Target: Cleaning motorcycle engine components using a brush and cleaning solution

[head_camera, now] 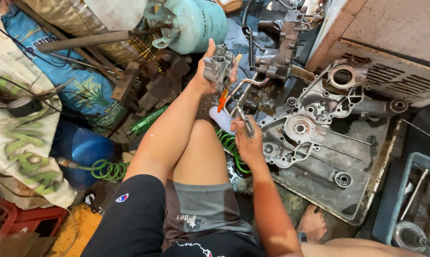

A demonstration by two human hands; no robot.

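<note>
My left hand (206, 76) grips a small grey metal casting (218, 65) at 12 o'clock; my right hand (246, 138), fingers closed, holds an air blow gun (237, 107) beneath it, the engine case (315, 123) at 3 o'clock.

Your head-worn camera, the only view, looks steeply down past your knees, close over the metal tray (367, 209) on the workshop floor (77, 228).

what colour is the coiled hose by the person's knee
Bright green. The coiled hose shows best in the head view, below the right hand.
</note>
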